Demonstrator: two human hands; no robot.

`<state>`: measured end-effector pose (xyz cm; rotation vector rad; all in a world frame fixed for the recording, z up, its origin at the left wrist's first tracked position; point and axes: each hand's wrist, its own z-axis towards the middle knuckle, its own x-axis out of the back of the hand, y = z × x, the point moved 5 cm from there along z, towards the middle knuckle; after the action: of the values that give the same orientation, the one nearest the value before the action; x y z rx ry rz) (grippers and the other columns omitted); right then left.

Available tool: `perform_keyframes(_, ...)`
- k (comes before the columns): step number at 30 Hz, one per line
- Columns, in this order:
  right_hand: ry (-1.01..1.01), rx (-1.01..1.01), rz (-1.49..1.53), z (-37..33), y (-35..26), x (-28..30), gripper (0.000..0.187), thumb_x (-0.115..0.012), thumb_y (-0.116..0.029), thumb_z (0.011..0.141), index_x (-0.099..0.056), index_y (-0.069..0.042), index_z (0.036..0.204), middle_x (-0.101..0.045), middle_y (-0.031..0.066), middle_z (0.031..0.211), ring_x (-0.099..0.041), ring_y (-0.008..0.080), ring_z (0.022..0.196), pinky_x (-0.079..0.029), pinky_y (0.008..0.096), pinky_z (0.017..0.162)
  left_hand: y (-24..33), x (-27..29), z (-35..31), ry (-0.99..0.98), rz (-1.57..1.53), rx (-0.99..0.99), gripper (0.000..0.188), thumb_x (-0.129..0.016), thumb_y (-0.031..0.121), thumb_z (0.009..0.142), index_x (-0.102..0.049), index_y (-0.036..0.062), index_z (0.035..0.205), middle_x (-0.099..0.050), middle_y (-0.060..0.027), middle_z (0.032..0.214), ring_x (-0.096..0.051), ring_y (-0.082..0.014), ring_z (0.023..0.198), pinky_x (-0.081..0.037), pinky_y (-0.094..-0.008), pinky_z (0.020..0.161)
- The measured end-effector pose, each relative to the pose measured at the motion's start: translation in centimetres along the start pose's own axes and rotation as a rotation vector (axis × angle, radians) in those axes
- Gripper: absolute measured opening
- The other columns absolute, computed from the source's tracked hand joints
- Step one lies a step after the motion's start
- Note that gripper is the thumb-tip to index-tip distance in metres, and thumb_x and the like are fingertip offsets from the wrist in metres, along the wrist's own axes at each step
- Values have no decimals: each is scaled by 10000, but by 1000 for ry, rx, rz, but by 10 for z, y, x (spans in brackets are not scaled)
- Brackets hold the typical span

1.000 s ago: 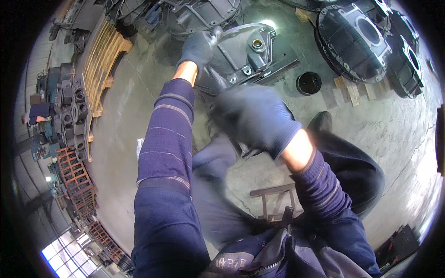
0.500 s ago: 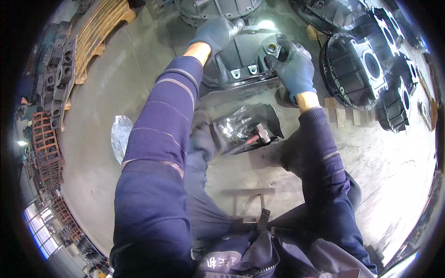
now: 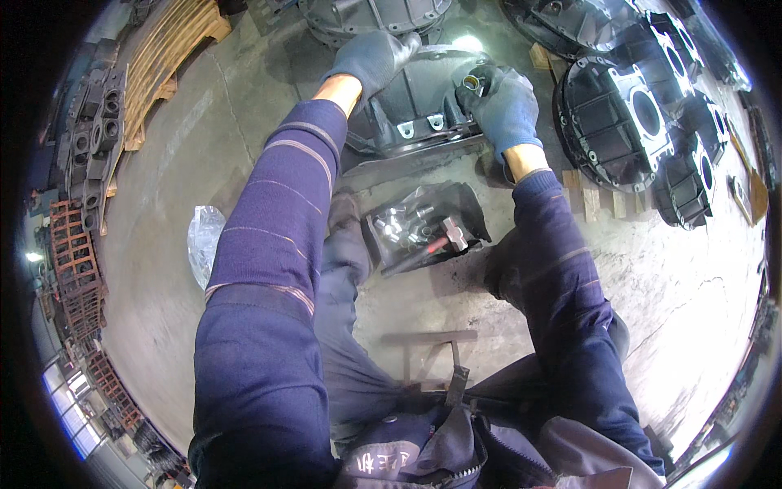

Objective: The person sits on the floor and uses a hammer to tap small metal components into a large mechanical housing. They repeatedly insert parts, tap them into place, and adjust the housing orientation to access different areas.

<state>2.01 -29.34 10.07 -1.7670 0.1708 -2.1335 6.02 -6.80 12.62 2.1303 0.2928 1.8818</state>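
A dark cast-metal housing (image 3: pixel 415 94) with ribs and two small lugs stands on the floor in front of me. My left hand (image 3: pixel 373 63), in a grey glove, is closed over its upper left edge; some of its fingers are hidden behind the hand. At the housing's right side, my gloved right hand (image 3: pixel 507 106) has thumb and fingers closed about a small brass-coloured metal ring (image 3: pixel 471 82) at a round boss. How deep the ring sits cannot be made out. Nearer me lies an open black plastic bag (image 3: pixel 472 204) holding several shiny metal fittings (image 3: pixel 405 222) and a hammer (image 3: pixel 453 234).
Another round housing (image 3: pixel 375 15) stands just beyond. Several more housings (image 3: pixel 611 122) crowd the right on wooden blocks (image 3: pixel 590 204). Clear plastic (image 3: pixel 205 244) lies left of my arm. Wooden pallets (image 3: pixel 175 57) and stacked castings (image 3: pixel 98 134) line the far left.
My right hand has closed in around the ring at the boss, its fingers now nearer the opening. The left hand keeps its place on the housing. The whole view has shifted slightly.
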Motion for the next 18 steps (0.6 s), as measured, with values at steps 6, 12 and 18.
perform_keyframes(6,22,21,18,1,2,-1,434,-774,-493,842,-778,-114,1052,-725,170,1017,-685,341,1029,-555,441,885,1,1,0,-10,24,5,710,-387,599,1037,-761,-2,1004,-710,-287,1038,-683,-462,1024,-508,-521,940)
perform_keyframes(12,27,53,66,0,3,0,397,-782,-456,840,-779,-120,1052,-731,159,1012,-684,337,1020,-556,443,877,1,-1,1,-7,23,-15,723,-371,599,1042,-758,-9,1000,-708,-289,1039,-680,-458,1029,-505,-519,947)
perform_keyframes(18,-2,6,82,1,6,-2,369,-797,-430,822,-786,-175,1088,-735,147,1090,-667,369,1061,-549,460,912,-2,-3,3,29,16,-23,737,-360,608,1044,-762,-8,997,-709,-288,1045,-681,-453,1032,-508,-513,945)
